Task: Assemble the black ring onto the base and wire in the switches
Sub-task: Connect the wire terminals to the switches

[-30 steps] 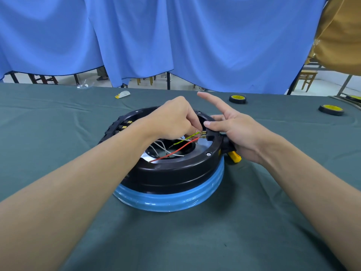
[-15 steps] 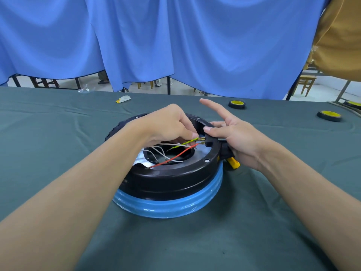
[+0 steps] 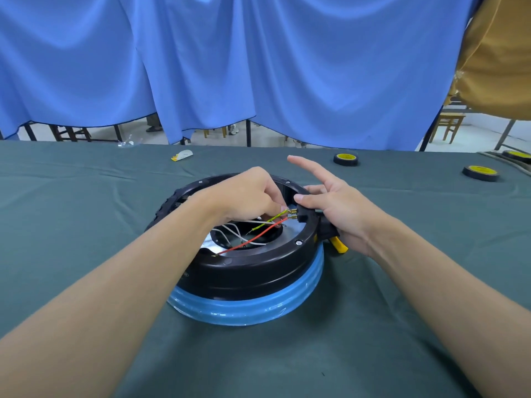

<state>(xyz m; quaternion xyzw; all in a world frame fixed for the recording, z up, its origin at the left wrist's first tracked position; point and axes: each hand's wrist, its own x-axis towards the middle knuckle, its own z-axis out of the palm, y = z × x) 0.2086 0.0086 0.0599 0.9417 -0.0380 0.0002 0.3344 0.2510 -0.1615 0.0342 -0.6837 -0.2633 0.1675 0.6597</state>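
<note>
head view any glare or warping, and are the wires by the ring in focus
Head view: soft even light, only faint shadow beside the blue base; glare streaks on that base and on the shiny plate inside the black ring; wide-angle stretch enlarges both forearms near the bottom corners; the red wire and green-yellow wire look sharp.

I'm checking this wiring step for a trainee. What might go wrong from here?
1. The left hand pinches the yellow-green wire right at the brass terminals of the switch, beside the red wire; it may land on the wrong terminal or bridge both.
2. The right hand holds the switch at the edge of the black ring; a hard push might unseat it.
3. Loose white wires lie in the ring's opening and could snag.
</note>
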